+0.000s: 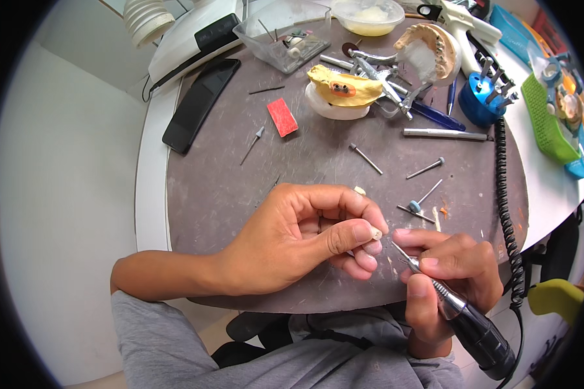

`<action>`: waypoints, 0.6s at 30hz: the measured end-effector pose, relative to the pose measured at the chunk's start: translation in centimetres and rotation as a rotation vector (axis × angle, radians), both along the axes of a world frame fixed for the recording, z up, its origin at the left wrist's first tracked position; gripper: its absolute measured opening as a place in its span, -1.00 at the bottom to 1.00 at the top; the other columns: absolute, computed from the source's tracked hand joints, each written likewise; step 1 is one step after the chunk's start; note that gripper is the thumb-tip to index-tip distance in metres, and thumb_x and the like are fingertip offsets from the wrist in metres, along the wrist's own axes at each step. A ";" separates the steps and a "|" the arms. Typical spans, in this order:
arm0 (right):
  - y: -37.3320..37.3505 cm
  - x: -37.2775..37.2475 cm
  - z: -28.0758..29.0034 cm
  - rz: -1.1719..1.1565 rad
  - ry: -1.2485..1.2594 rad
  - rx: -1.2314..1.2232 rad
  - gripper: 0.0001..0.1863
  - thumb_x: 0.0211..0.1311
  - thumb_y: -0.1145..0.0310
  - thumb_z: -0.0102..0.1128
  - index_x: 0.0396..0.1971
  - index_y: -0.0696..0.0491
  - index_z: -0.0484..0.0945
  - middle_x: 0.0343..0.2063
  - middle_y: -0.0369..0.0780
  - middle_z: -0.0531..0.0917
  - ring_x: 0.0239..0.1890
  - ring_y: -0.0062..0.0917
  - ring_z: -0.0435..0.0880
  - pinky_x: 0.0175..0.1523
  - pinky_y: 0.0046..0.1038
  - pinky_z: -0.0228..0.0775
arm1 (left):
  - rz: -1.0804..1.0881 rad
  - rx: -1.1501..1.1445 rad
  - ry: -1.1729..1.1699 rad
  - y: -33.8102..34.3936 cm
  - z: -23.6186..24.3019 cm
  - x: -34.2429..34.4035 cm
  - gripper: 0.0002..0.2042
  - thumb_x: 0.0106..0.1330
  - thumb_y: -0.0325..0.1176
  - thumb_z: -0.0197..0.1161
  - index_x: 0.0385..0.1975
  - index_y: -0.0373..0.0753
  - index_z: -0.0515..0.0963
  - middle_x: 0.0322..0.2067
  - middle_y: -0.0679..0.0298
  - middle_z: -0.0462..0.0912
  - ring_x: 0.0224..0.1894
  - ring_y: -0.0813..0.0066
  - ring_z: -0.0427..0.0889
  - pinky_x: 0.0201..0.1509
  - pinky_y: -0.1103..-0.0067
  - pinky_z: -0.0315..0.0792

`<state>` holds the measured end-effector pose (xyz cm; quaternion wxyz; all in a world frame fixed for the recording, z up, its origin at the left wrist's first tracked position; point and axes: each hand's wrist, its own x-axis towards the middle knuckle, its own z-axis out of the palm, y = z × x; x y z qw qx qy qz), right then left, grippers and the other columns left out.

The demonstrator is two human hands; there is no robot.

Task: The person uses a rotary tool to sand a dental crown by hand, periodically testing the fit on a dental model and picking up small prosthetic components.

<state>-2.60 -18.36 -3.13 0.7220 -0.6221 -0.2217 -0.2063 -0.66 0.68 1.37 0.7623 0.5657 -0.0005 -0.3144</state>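
My left hand (pixel 305 236) pinches a small cream tooth-like piece (pixel 376 235) between thumb and fingertips. My right hand (pixel 451 272) grips a black-and-silver rotary handpiece (pixel 474 330), its thin bit (pixel 398 249) angled toward the piece, a short gap apart. Another small cream bit (pixel 360 190) shows just behind my left fingers. Beyond my hands, several metal burs (pixel 425 167) lie on the grey work board (pixel 220 188), along with a red rectangular block (pixel 282 117).
A phone (pixel 201 107) lies at left. At the back stand a bin of bits (pixel 282 35), a bowl (pixel 368 18), yellow (pixel 344 87) and pink (pixel 422 55) dental models and a blue bur stand (pixel 481 97). A coiled cord (pixel 503 194) and green basket (pixel 548 117) are at right.
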 end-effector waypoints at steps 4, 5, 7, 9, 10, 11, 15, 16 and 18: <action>0.2 0.0 -0.1 -0.001 0.002 -0.003 -0.78 -0.21 0.65 0.32 -0.51 0.24 0.46 -0.67 -0.16 0.56 -0.58 -0.40 0.66 -0.22 -0.24 0.66 | 0.021 -0.005 -0.043 -0.1 -0.4 -0.1 -0.84 0.36 -0.47 0.10 -0.18 -0.44 0.47 -0.27 0.13 0.58 -0.28 0.43 0.67 -0.16 0.54 0.65; 0.2 0.0 0.0 0.006 0.004 -0.006 -0.78 -0.22 0.64 0.33 -0.51 0.24 0.46 -0.66 -0.16 0.56 -0.58 -0.40 0.66 -0.22 -0.23 0.66 | 0.035 -0.006 -0.058 -0.1 -0.5 -0.2 -0.84 0.35 -0.48 0.11 -0.18 -0.44 0.47 -0.26 0.12 0.58 -0.28 0.43 0.67 -0.16 0.54 0.65; 0.2 0.0 0.0 0.008 0.016 0.002 -0.77 -0.23 0.64 0.33 -0.51 0.24 0.47 -0.65 -0.15 0.57 -0.58 -0.41 0.67 -0.22 -0.23 0.65 | 0.032 -0.016 -0.076 0.0 -0.7 -0.2 -0.86 0.34 -0.51 0.11 -0.19 -0.45 0.46 -0.27 0.10 0.58 -0.26 0.41 0.67 -0.15 0.54 0.65; 0.4 -0.2 0.0 0.000 0.037 0.027 -0.78 -0.24 0.64 0.34 -0.52 0.23 0.47 -0.65 -0.15 0.58 -0.58 -0.41 0.67 -0.21 -0.22 0.65 | 0.039 -0.030 -0.083 0.0 -0.8 -0.2 -0.87 0.32 -0.53 0.12 -0.20 -0.45 0.46 -0.27 0.09 0.58 -0.25 0.40 0.68 -0.14 0.54 0.64; 0.4 -0.2 0.0 0.004 0.043 0.027 -0.78 -0.25 0.65 0.34 -0.53 0.23 0.47 -0.65 -0.15 0.59 -0.58 -0.41 0.67 -0.21 -0.22 0.65 | 0.049 -0.036 -0.081 0.0 -0.7 -0.3 -0.88 0.32 -0.54 0.12 -0.21 -0.45 0.45 -0.28 0.09 0.58 -0.24 0.39 0.68 -0.14 0.54 0.65; 0.5 -0.2 0.0 0.009 0.049 0.028 -0.78 -0.25 0.65 0.34 -0.53 0.23 0.48 -0.65 -0.14 0.59 -0.58 -0.41 0.67 -0.21 -0.22 0.65 | 0.060 -0.043 -0.080 0.0 -0.7 -0.3 -0.88 0.31 -0.56 0.12 -0.22 -0.45 0.45 -0.28 0.08 0.58 -0.24 0.39 0.68 -0.14 0.54 0.65; 0.4 -0.1 0.4 0.019 0.067 0.014 -0.79 -0.26 0.66 0.33 -0.54 0.23 0.49 -0.66 -0.14 0.59 -0.57 -0.40 0.68 -0.21 -0.21 0.65 | 0.037 -0.033 -0.071 0.0 -0.6 -0.2 -0.89 0.31 -0.56 0.12 -0.23 -0.45 0.44 -0.30 0.08 0.58 -0.24 0.38 0.68 -0.15 0.54 0.65; 0.4 -0.2 0.3 0.019 0.069 0.014 -0.79 -0.25 0.66 0.33 -0.54 0.23 0.49 -0.66 -0.14 0.59 -0.57 -0.40 0.68 -0.21 -0.21 0.65 | 0.039 -0.030 -0.074 -0.1 -0.6 -0.2 -0.89 0.31 -0.56 0.12 -0.23 -0.44 0.44 -0.31 0.09 0.58 -0.24 0.38 0.68 -0.16 0.55 0.65; 0.4 -0.2 0.3 0.018 0.073 0.015 -0.79 -0.24 0.66 0.33 -0.53 0.23 0.49 -0.66 -0.14 0.59 -0.57 -0.40 0.68 -0.20 -0.21 0.65 | 0.039 -0.028 -0.082 -0.1 -0.6 -0.2 -0.90 0.31 -0.57 0.12 -0.23 -0.44 0.44 -0.32 0.09 0.59 -0.24 0.38 0.68 -0.17 0.55 0.65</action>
